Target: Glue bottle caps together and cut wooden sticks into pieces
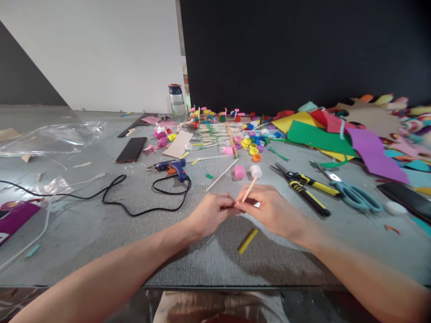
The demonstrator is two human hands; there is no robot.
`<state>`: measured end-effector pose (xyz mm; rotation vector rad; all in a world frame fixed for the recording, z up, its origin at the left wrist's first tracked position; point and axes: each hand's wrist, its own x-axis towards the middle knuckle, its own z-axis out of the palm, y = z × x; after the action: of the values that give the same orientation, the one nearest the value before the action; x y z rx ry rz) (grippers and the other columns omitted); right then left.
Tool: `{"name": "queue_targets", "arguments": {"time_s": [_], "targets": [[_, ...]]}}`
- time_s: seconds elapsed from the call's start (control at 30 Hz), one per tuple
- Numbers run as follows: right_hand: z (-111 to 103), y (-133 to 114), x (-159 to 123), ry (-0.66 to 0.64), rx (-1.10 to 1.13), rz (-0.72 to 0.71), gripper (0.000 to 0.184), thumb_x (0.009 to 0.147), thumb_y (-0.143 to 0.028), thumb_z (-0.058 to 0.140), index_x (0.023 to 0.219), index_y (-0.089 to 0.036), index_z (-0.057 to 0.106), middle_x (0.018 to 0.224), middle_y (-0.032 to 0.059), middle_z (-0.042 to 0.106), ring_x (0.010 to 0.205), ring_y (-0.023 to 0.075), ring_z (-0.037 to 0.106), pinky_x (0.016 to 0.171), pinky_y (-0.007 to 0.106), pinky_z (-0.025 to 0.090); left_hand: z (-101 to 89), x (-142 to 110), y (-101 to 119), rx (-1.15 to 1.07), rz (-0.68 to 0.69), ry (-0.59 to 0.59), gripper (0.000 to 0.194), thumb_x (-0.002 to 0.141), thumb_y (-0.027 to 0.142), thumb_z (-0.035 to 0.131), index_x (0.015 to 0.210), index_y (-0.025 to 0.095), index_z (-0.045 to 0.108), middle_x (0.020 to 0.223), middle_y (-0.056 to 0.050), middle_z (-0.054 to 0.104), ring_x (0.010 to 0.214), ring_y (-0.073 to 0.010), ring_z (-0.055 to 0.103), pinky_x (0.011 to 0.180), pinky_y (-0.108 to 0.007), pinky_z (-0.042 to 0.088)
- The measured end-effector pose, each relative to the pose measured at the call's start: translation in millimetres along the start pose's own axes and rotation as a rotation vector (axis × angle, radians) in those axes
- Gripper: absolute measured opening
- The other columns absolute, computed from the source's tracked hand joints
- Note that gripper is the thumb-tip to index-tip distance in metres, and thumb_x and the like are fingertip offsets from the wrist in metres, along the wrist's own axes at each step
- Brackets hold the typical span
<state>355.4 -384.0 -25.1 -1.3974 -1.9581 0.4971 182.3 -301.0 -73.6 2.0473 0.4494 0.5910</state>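
– Taking the point between the left hand (212, 215) and right hand (269, 210) as clock centre, what's closest?
– A stick (249, 190) in the right hand, a cap (239, 172) just beyond at twelve, a strip (248, 241) at five.
– And the left side?
– Glue gun (173, 167) at ten, phone (132, 150) behind it, a bag (60, 138) further left. A bottle (177, 105) stands at eleven, at the back of the bench (202, 264).
– On the right?
– Pliers (295, 177) between two and three, scissors (336, 180) just beyond them at three, paper sheets (319, 137) behind both at two.
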Motion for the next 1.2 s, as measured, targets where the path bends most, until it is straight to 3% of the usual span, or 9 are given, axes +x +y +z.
{"name": "queue_targets", "arguments": {"time_s": [0.17,0.33,0.5,0.63,0.73,0.87,0.97,1.07,1.2], "targets": [[-4,-2,1,0.142,0.094,0.056,0.016,0.09,-0.019,0.066,0.076,-0.021,0.072,0.081,0.0022,0.074,0.076,0.0179,0.068,0.071,0.031,0.05,2.3,-1,7,-0.25,-0.106,0.038,0.021,0.092,0.03,0.062,0.1,0.02,0.079,0.105,-0.005,0.077,0.098,-0.0203,0.069,0.092,-0.031,0.049],[-1,-6,2,0.132,0.327,0.179,0.018,0.089,-0.028,0.066,0.074,-0.019,0.071,0.071,0.0033,0.072,0.067,0.0172,0.069,0.062,0.03,0.053,4.9,-4,12,-0.33,-0.187,0.076,0.025,0.092,0.032,0.06,0.093,0.016,0.079,0.091,-0.005,0.078,0.091,-0.0194,0.07,0.088,-0.03,0.051],[-4,3,7,0.064,0.464,0.282,0.016,0.084,-0.032,0.071,0.075,-0.018,0.07,0.063,0.0006,0.068,0.057,0.014,0.065,0.055,0.027,0.051,2.3,-3,15,-0.409,-0.244,0.033,0.024,0.09,0.032,0.062,0.084,0.015,0.078,0.079,-0.004,0.076,0.079,-0.0164,0.07,0.082,-0.028,0.052],[-9,9,9,0.028,0.527,0.262,0.019,0.084,-0.036,0.071,0.079,-0.018,0.07,0.061,-0.0008,0.064,0.054,0.0126,0.06,0.051,0.027,0.048,2.5,-1,14,-0.455,-0.293,0.022,0.022,0.086,0.034,0.066,0.083,0.016,0.078,0.078,-0.005,0.077,0.076,-0.0164,0.068,0.081,-0.03,0.051],[-9,5,7,0.001,0.433,0.185,0.018,0.088,-0.032,0.067,0.076,-0.019,0.068,0.065,-0.0003,0.064,0.058,0.013,0.06,0.055,0.028,0.048,3.1,1,10,-0.398,-0.246,0.014,0.021,0.087,0.031,0.065,0.083,0.016,0.079,0.083,-0.005,0.077,0.08,-0.0171,0.067,0.082,-0.03,0.049],[-6,-1,3,-0.017,0.111,0.031,0.015,0.09,-0.02,0.064,0.075,-0.021,0.068,0.074,0.001,0.068,0.069,0.0153,0.061,0.065,0.03,0.047,1.1,4,2,-0.177,-0.064,-0.009,0.017,0.086,0.026,0.066,0.077,0.018,0.078,0.089,-0.004,0.075,0.091,-0.0188,0.065,0.089,-0.03,0.046],[-5,2,1,-0.041,0.025,-0.007,0.01,0.09,-0.02,0.064,0.082,-0.021,0.068,0.08,0.0019,0.07,0.073,0.0167,0.062,0.068,0.031,0.048,-1.3,6,-3,-0.067,0.043,-0.044,0.021,0.089,0.026,0.064,0.075,0.018,0.077,0.084,-0.004,0.072,0.089,-0.0185,0.063,0.087,-0.029,0.046],[-4,5,0,-0.068,0.033,0.002,0.004,0.09,-0.02,0.065,0.087,-0.021,0.068,0.083,0.0022,0.071,0.074,0.0171,0.064,0.069,0.03,0.049,-2.5,6,-5,-0.064,0.06,-0.086,0.028,0.092,0.028,0.06,0.072,0.016,0.073,0.074,-0.002,0.067,0.079,-0.0163,0.061,0.078,-0.026,0.045],[-4,4,-1,-0.056,-0.054,-0.02,0.012,0.093,-0.017,0.06,0.084,-0.021,0.066,0.083,0.0031,0.071,0.076,0.0179,0.064,0.069,0.03,0.047,-1.7,5,-5,-0.033,-0.003,-0.093,0.025,0.092,0.027,0.059,0.074,0.015,0.073,0.07,0.001,0.062,0.072,-0.0134,0.057,0.073,-0.023,0.042]]}}
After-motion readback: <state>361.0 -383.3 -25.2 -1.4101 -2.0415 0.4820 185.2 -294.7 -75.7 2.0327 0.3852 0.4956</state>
